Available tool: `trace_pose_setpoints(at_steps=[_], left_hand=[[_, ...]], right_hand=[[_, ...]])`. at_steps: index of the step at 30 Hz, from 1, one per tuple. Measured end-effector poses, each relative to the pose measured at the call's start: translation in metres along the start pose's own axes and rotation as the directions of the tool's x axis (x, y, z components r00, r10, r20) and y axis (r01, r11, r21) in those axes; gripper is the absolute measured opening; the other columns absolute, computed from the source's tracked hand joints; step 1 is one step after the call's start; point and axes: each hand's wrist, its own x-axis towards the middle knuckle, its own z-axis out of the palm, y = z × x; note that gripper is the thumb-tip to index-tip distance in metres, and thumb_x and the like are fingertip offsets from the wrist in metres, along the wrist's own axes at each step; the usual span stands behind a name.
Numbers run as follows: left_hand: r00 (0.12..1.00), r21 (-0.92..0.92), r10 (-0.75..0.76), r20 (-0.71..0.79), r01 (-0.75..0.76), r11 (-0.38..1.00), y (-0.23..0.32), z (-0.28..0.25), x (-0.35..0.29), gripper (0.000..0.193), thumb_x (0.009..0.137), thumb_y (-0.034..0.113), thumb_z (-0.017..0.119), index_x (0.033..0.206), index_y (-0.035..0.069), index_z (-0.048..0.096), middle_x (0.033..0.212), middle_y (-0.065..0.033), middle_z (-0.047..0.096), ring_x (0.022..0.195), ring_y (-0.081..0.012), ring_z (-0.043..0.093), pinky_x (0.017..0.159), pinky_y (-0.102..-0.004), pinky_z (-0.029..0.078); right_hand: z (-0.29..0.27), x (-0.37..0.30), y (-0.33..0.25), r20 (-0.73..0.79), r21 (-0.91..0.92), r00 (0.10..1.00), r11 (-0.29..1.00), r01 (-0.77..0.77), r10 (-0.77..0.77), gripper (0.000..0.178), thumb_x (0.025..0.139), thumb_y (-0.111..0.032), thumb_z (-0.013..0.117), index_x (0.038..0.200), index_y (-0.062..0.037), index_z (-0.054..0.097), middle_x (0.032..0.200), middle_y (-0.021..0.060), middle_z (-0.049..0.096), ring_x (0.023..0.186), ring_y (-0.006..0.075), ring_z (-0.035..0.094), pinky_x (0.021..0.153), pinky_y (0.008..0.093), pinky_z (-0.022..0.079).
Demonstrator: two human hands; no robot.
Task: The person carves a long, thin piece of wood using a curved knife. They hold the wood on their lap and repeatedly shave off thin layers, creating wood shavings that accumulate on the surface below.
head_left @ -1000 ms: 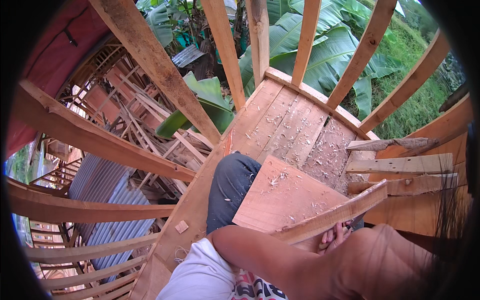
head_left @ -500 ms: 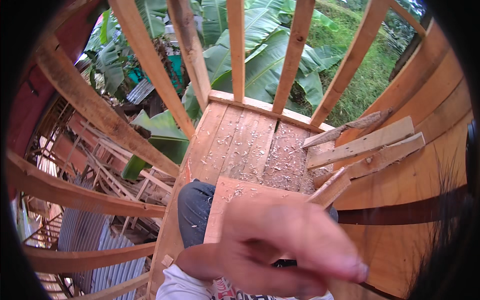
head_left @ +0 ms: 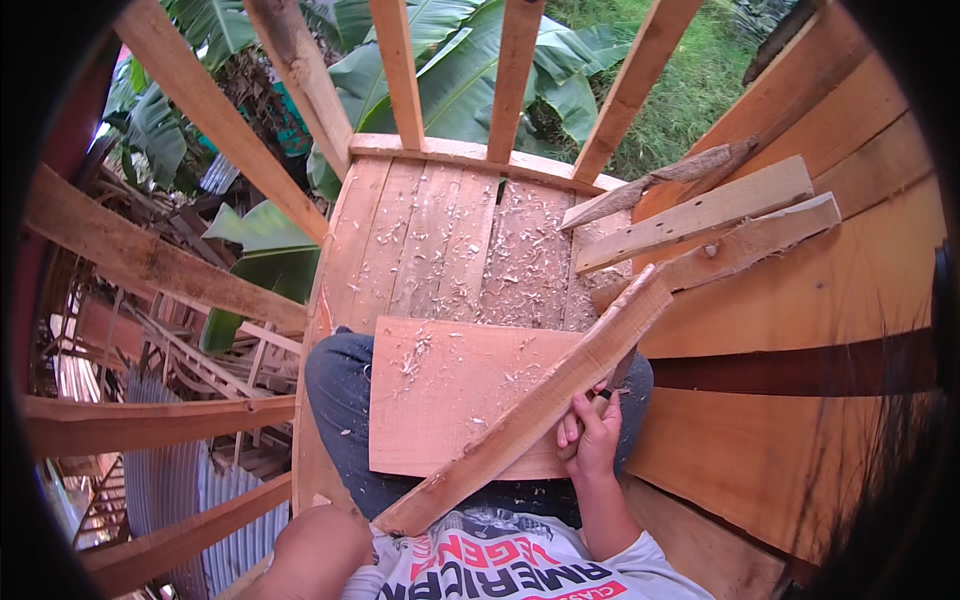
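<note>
**Two pieces of wood on the lap, only one hand now in view**

Two wooden pieces lie on the person's lap. Nearest to the camera is the left arm, at the lower edge; only the upper part shows, so I cannot tell if the left hand is open or closed. Half a second ago a hand filled the middle of the picture, close to the lens; now it is gone from there and the work is uncovered again.

The right hand is closed with curled fingers around a small dark tool, and it presses against the lower edge of the long wooden strip. I cannot tell what kind of tool it is. The strip lies diagonally, from near the left arm up to the right, across the flat square board, which rests on the knees and carries some shavings. One second ago the strip lay more level; now it stands steeper. By my judgement the strip is the piece being worked, and it is set again in position for the tool.

Further away is the plank floor, covered with many shavings. At its right side lie three loose planks. Beyond the wooden posts there are large green leaves.
</note>
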Motion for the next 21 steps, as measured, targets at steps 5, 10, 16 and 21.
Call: trace_pose_setpoints(at_steps=[5, 10, 16, 21], left_hand=[[0.914, 0.584, -0.345, 0.214, 0.163, 0.795, -0.005, -0.095, -0.049, 0.034, 0.092, 0.005, 0.045, 0.125, 0.008, 0.044, 0.128, -0.018, 0.049, 0.115, -0.0316, 0.051, 0.102, -0.0536, 0.037], [0.495, 0.827, -0.839, -0.224, 0.552, 0.105, 0.039, -0.185, -0.161, 0.014, 0.084, -0.006, 0.054, 0.097, -0.003, 0.06, 0.101, -0.0149, 0.063, 0.095, -0.0253, 0.062, 0.085, -0.032, 0.048], [0.012, 0.682, -0.831, -0.556, 0.579, -0.448, 0.222, -0.226, -0.292, 0.017, 0.08, 0.001, 0.058, 0.096, 0.004, 0.063, 0.095, -0.0127, 0.062, 0.089, -0.0306, 0.061, 0.079, -0.0369, 0.048], [-0.306, 0.843, -0.915, -0.265, 0.386, -0.373, 0.261, -0.18, -0.287, 0.031, 0.073, 0.008, 0.067, 0.104, 0.005, 0.06, 0.106, -0.0141, 0.057, 0.107, -0.0315, 0.054, 0.093, -0.0432, 0.039]], right_hand=[[-0.005, 0.0, 0.009, 0.057, -0.025, 0.998, 0.999, 0.041, -0.039, 0.021, 0.092, 0.0, 0.051, 0.103, -0.0142, 0.041, 0.072, 0.0009, 0.05, 0.04, 0.0065, 0.04, 0.033, 0.021, 0.037], [-0.021, 0.008, 0.007, 0.082, -0.034, 0.995, 0.998, 0.053, -0.05, 0.018, 0.094, -0.002, 0.051, 0.106, -0.0138, 0.043, 0.074, -0.0001, 0.051, 0.041, 0.004, 0.037, 0.033, 0.018, 0.034], [-0.01, 0.009, 0.009, 0.079, -0.083, 0.997, 0.997, 0.002, 0.004, 0.017, 0.094, -0.003, 0.051, 0.105, -0.0136, 0.045, 0.07, -0.0009, 0.05, 0.041, 0.0041, 0.038, 0.033, 0.0173, 0.033], [-0.007, 0.011, 0.004, 0.033, -0.13, 0.999, 0.991, 0.031, -0.027, 0.017, 0.093, -0.004, 0.053, 0.104, -0.0138, 0.045, 0.066, -0.0023, 0.047, 0.042, 0.0043, 0.04, 0.033, 0.0176, 0.034]])
